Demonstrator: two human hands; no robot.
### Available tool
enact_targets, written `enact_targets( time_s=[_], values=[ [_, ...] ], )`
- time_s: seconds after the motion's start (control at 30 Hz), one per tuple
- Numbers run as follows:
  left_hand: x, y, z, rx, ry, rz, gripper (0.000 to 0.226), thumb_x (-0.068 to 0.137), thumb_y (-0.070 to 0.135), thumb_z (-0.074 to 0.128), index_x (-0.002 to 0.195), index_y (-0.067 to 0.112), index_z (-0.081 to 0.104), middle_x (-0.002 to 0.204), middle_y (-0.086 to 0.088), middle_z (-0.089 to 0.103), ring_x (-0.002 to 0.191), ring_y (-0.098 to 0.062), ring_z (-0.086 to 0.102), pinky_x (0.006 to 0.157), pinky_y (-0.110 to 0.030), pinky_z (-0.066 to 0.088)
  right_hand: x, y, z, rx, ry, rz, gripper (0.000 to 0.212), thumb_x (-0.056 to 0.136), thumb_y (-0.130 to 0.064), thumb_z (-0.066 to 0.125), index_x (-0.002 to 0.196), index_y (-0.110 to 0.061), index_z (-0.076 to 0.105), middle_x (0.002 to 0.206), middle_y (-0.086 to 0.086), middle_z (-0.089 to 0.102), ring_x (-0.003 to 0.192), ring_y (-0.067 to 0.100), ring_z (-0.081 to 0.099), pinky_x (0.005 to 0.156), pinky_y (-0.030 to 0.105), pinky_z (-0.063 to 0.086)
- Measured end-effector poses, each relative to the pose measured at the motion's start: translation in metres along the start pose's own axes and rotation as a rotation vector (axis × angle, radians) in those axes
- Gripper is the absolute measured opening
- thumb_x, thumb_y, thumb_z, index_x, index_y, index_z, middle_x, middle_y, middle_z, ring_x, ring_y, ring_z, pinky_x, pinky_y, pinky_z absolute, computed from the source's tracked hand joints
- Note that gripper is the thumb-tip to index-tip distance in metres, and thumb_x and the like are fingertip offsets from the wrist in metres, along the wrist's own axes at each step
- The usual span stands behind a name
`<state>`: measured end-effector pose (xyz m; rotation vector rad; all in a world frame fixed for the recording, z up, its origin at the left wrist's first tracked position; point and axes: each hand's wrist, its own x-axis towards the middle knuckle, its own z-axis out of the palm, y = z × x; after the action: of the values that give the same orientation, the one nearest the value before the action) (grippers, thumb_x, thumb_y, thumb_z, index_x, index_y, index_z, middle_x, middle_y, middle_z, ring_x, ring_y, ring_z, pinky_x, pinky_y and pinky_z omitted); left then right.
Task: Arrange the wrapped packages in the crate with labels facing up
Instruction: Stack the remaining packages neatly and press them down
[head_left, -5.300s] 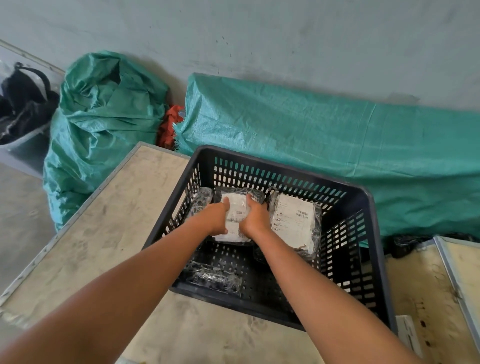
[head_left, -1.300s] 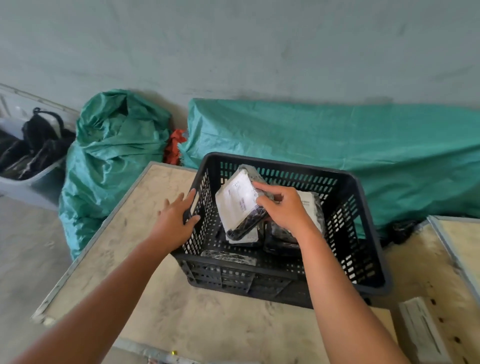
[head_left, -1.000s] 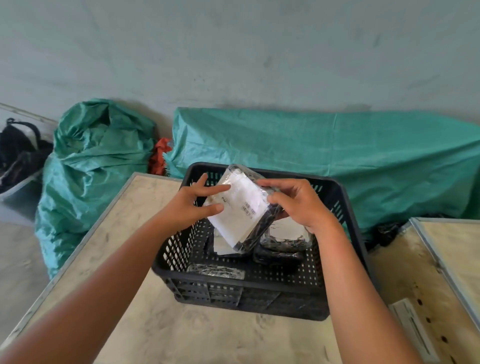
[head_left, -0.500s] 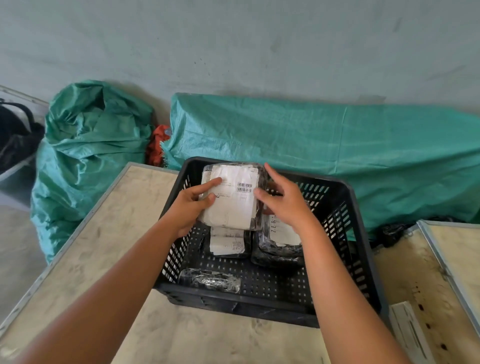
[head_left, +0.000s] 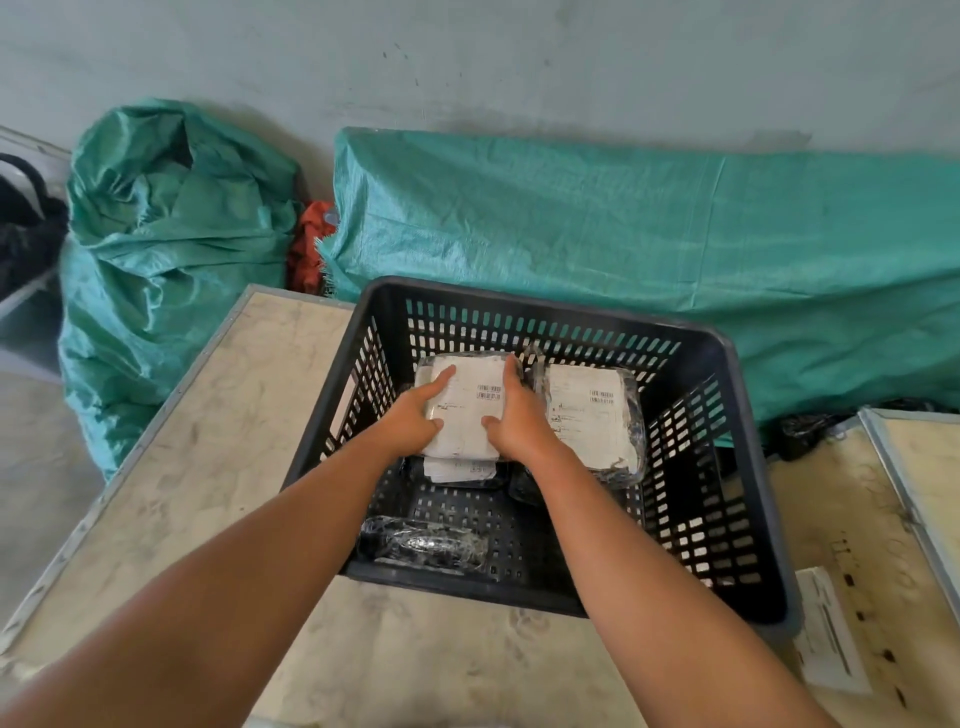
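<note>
A black slotted plastic crate (head_left: 748, 467) stands on a pale worktable. Both my hands are down inside it, holding one wrapped package (head_left: 465, 410) flat with its white label facing up. My left hand (head_left: 413, 423) grips its left side and my right hand (head_left: 519, 423) its right side. The package rests on top of another labelled package (head_left: 457, 470), whose lower edge shows beneath. To the right lies a second label-up package (head_left: 589, 415). A dark wrapped package (head_left: 423, 543) with no label showing lies at the crate's near left.
The worktable (head_left: 218, 415) has a metal-edged rim on the left. Green woven sacks (head_left: 156, 260) and a long green tarp-covered bundle (head_left: 649, 234) sit behind it. A white paper strip (head_left: 826, 629) lies right of the crate, beside another table edge (head_left: 904, 467).
The package was lifted out tilted by my right hand, then taken in both hands, turned label-up and lowered into the crate's far left onto another package.
</note>
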<state>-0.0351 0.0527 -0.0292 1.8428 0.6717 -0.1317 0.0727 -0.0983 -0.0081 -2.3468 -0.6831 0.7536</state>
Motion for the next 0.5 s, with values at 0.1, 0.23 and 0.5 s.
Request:
enact_targets(
  time_s=[0.1,0.23,0.5],
  values=[
    [0.003,-0.006,0.003,0.012,-0.032,-0.040,0.088,0.096,-0.006,0.054,0.155,0.050,0.021,0.130,-0.004,0.057,0.092,-0.024,0.066,0.068,-0.031,0.060,0.007,0.002,0.005,-0.077,-0.027,0.011,0.105,0.094,-0.012,0.067,0.161,-0.030,-0.012,0.137,0.016,0.054,0.105,0.024,0.060,0.088,0.034,0.052],
    [0.008,-0.012,0.004,0.057,-0.046,-0.058,0.093,0.094,-0.005,0.059,0.157,0.048,0.015,0.134,-0.008,0.056,0.086,-0.016,0.063,0.059,-0.021,0.055,0.016,0.002,0.007,-0.199,-0.112,0.054,0.110,0.095,-0.014,0.067,0.158,-0.031,-0.022,0.153,0.025,0.038,0.081,0.016,0.057,0.069,0.027,0.047],
    [0.013,-0.023,0.003,0.294,-0.118,-0.151,0.112,0.088,0.012,0.074,0.158,0.043,-0.008,0.166,-0.012,-0.018,0.152,-0.034,0.014,0.121,-0.042,0.022,0.020,-0.012,0.009,-0.368,-0.238,0.160,0.102,0.100,-0.014,0.062,0.159,-0.019,-0.021,0.166,0.018,-0.022,0.145,0.036,0.037,0.109,0.039,0.042]
  ],
)
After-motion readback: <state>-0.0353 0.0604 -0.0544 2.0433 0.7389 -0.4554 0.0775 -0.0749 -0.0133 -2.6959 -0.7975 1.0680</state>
